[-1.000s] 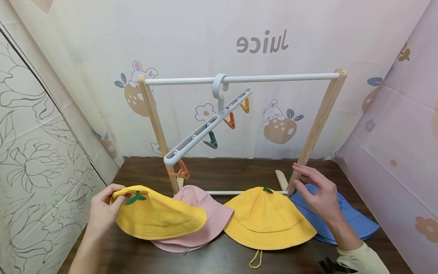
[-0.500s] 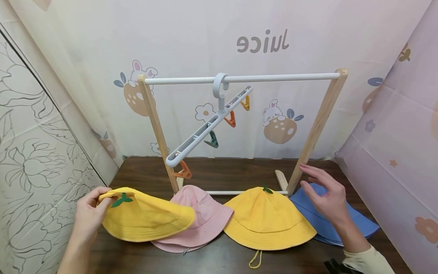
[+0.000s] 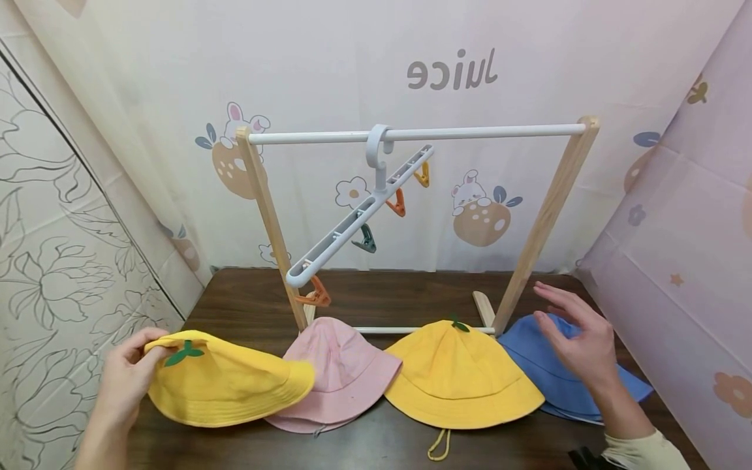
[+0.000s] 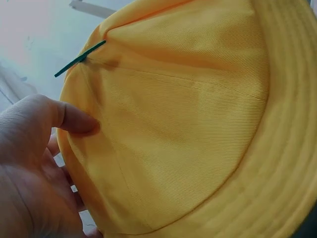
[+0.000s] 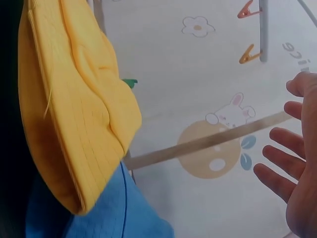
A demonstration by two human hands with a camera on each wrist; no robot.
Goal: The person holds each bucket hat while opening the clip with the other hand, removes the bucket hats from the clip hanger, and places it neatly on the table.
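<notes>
At the left of the head view, my left hand pinches the crown of a yellow bucket hat with a green sprout on top. In the left wrist view the thumb lies on the hat's yellow cloth, with the other fingers behind it. This hat overlaps part of a pink bucket hat. My right hand holds nothing, its fingers apart and lightly bent, over a blue hat. A second yellow hat with a cord lies between the pink and blue ones.
Behind the hats stands a wooden rack with a white top bar. From it hangs a grey clip hanger with orange, green and yellow clips. The dark wooden table meets patterned curtains at the back and sides.
My left hand has moved left and slightly down with the yellow hat, baring more of the pink hat. My right hand has drifted right. The hanger has turned slightly.
</notes>
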